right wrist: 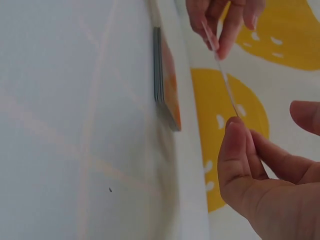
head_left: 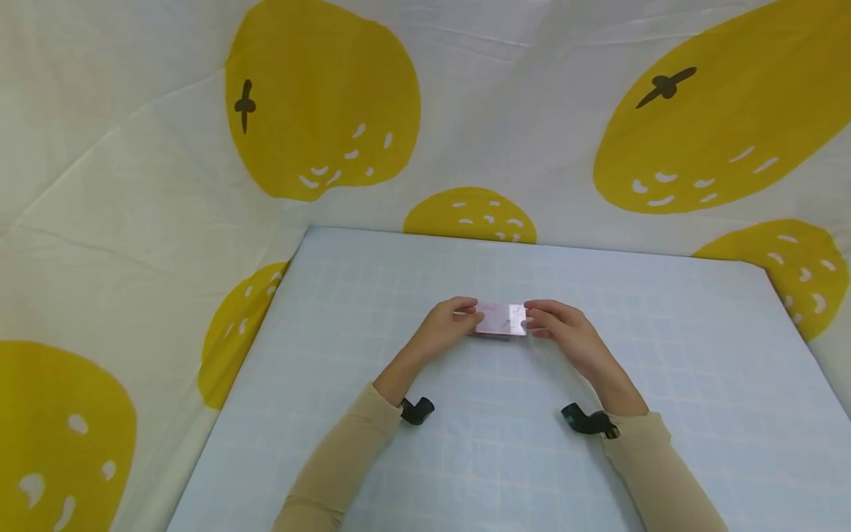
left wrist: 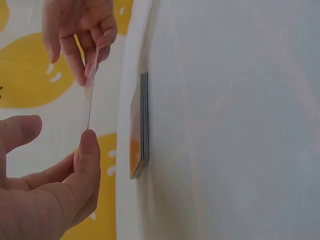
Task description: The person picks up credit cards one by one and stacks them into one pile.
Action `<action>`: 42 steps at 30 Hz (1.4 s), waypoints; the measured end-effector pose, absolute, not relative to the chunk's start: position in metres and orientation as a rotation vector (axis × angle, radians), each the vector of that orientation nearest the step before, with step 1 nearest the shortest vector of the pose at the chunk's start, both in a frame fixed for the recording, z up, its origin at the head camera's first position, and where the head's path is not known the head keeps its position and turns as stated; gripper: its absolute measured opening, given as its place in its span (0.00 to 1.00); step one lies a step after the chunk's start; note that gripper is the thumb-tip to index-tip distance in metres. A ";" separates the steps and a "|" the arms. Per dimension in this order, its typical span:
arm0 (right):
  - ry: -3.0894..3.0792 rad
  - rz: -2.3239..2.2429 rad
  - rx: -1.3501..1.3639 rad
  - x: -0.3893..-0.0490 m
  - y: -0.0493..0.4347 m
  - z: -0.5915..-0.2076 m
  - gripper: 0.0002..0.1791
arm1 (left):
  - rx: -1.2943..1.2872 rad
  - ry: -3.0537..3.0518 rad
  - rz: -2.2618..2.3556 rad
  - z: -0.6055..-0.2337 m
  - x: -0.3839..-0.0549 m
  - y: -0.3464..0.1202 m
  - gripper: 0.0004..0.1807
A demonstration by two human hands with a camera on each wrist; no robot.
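A thin, flat pinkish card (head_left: 493,318) with a shiny silvery right end is held up between both hands. My left hand (head_left: 445,325) pinches its left end between thumb and fingers. At the opposite end, the right hand (head_left: 572,332) pinches the card too. Both wrist views show the card (left wrist: 93,90) nearly edge-on, a fine line running from one hand to the other. Below it, a small stack of cards (left wrist: 144,120) lies on the table, its top face partly orange. In the head view the held card hides most of that stack.
The table (head_left: 372,295) has a pale blue, faintly checked cover. Behind it and along the left hangs a white cloth (head_left: 499,111) printed with yellow fruit. Small black wrist cameras (head_left: 417,411) sit at both beige sleeves (head_left: 352,458).
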State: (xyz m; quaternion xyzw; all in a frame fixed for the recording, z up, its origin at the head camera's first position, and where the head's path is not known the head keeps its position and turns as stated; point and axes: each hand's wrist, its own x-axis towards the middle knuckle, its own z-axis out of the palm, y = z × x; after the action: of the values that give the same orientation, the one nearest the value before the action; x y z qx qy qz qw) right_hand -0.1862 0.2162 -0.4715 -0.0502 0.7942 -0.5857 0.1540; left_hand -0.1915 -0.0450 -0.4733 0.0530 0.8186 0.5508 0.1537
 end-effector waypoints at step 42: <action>2.294 -1.548 -0.065 -0.202 0.196 -0.491 0.22 | 0.222 2.480 1.361 -0.492 -0.210 -0.059 0.25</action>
State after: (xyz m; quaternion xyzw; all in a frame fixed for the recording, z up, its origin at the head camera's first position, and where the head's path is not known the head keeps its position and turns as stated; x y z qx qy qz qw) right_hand -0.2019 0.1956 -0.4905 -0.0229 0.8143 -0.5495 0.1856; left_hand -0.2103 -0.0586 -0.4916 0.0773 0.8639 0.4740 0.1515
